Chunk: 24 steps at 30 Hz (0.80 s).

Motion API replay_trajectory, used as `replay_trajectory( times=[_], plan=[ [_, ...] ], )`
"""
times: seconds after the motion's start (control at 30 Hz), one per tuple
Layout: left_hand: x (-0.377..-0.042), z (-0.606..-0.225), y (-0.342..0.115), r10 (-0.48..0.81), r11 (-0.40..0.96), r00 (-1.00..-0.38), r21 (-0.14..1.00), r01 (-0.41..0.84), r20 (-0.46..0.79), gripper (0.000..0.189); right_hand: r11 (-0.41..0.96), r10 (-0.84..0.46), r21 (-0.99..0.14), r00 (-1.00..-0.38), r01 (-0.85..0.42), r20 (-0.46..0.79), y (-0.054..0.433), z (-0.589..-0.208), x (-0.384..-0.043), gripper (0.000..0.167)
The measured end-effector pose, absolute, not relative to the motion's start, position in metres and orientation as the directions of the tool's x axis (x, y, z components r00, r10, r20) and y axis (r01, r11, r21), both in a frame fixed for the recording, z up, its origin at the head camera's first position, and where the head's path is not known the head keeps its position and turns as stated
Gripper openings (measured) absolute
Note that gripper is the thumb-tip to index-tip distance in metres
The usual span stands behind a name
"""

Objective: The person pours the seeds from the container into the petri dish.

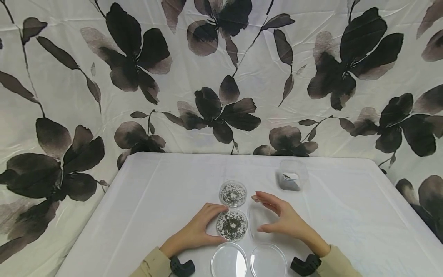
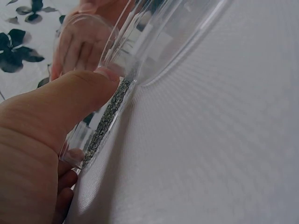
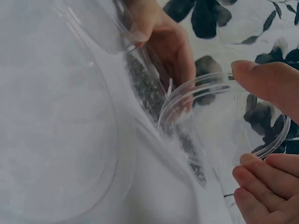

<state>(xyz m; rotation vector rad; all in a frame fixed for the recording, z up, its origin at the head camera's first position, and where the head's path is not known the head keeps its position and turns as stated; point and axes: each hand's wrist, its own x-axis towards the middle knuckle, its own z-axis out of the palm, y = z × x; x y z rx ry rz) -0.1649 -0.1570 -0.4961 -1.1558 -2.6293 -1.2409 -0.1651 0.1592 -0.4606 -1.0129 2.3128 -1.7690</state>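
Note:
My left hand (image 1: 202, 227) grips the sides of a clear petri dish (image 1: 232, 225) between thumb and fingers. Dark grains and white bits fill the dish, which sits flat on the white table; its dark grain layer (image 2: 108, 123) shows through the wall in the left wrist view. To its right, my right hand (image 1: 285, 217) holds an empty clear petri dish piece (image 3: 217, 123) by the rim, thumb on one side and fingers on the other. That piece is tilted up on edge in the right wrist view. Just beyond the left hand's dish lies a second filled petri dish (image 1: 233, 193).
Two empty clear round dish pieces (image 1: 229, 261) lie side by side at the near edge of view, between the wrists. Toward the back right of the white-covered table (image 1: 166, 181) stands a clear container (image 1: 292, 177) with something dark in it. A flower-patterned cloth (image 1: 194, 77) hangs behind.

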Motion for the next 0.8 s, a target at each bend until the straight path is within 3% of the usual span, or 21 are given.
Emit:
replay_trajectory(
  times=[0.5, 0.8],
  plan=[
    [-0.162, -0.492, -0.158, 0.603, 0.434, -0.751, 0.68, 0.591, 0.267, 0.091, 0.14, -0.55, -0.894, -0.784, -0.426, 0.288, 0.128, -0.453, -0.171, 0.087],
    [-0.163, -0.493, -0.158, 0.608, 0.429, -0.753, 0.693, 0.58, 0.253, 0.104, 0.274, -0.601, -0.845, -0.767, -0.46, 0.223, 0.105, -0.448, -0.174, 0.084]
  ],
)
